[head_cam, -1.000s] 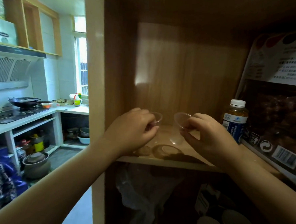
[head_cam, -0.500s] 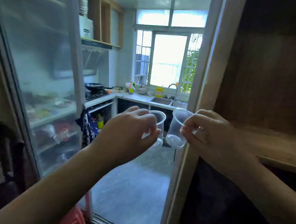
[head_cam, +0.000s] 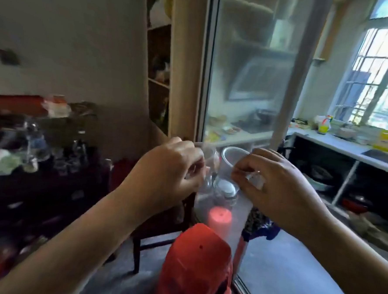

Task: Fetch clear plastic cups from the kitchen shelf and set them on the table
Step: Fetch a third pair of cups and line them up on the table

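In the head view, both forearms are raised in front of the body, angled inward so that the hands meet near the middle of the picture. The left hand [head_cam: 171,166] is seen back-up, its wrist bent slightly and its fingers curled over the rim of the left cup [head_cam: 207,168], which is pinched between thumb and fingers. Much of that cup is hidden behind the knuckles, and motion blur leaves its outline faint, so its tilt can only be guessed as roughly upright. The right hand [head_cam: 275,183] is likewise turned back-up, fingers folded inward, and the right cup [head_cam: 229,171] is gripped by its rim at the fingertips. This cup is tipped, its open mouth turned toward the camera and its base lower and farther away. The two cups are held in the air just beside each other, perhaps touching at their sides. They are seen against a glass door [head_cam: 249,82]. Below the hands a red stool [head_cam: 194,267] stands on the floor, and a dark chair [head_cam: 161,224] is partly covered by the left forearm. A cluttered dark table [head_cam: 50,183] lies at the left, well apart from the cups.
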Demonstrator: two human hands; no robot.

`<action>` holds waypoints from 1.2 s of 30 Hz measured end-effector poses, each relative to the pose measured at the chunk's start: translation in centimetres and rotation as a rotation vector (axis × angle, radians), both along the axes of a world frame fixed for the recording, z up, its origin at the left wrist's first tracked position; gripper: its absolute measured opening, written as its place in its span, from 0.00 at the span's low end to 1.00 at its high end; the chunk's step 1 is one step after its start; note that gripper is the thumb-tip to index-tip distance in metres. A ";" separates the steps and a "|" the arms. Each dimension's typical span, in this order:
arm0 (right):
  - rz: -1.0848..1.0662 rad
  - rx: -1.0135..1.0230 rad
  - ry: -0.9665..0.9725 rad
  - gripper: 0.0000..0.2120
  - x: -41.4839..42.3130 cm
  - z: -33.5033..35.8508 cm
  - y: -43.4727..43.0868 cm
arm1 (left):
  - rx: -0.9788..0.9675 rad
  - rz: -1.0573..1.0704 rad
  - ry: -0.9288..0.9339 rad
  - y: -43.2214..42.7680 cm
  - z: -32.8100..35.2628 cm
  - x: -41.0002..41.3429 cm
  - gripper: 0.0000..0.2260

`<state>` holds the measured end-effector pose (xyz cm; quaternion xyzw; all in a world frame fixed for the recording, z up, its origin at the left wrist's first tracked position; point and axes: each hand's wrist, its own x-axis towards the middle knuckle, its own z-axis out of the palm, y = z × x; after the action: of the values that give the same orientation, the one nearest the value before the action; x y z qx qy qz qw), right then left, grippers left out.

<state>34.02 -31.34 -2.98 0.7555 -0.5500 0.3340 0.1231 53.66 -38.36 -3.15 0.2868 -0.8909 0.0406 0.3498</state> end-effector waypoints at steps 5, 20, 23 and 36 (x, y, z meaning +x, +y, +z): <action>0.203 0.024 0.001 0.03 6.8 -0.6 -6.2 | 0.033 0.200 0.034 -2.2 -0.6 7.5 0.10; 0.627 0.089 0.067 0.06 16.9 -3.1 -25.7 | 0.063 0.655 -0.029 -13.7 -3.9 18.8 0.07; 0.670 0.124 0.060 0.07 17.4 -3.5 -30.1 | 0.079 0.662 -0.032 -17.7 -4.2 19.2 0.08; 0.798 0.265 0.082 0.07 22.7 -8.8 -46.1 | 0.201 0.724 -0.019 -30.9 -8.9 23.6 0.07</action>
<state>56.76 -77.47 -11.83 0.9312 -0.2472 0.2515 -0.0923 77.31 -69.30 -12.05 0.6159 -0.7343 0.0769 0.2749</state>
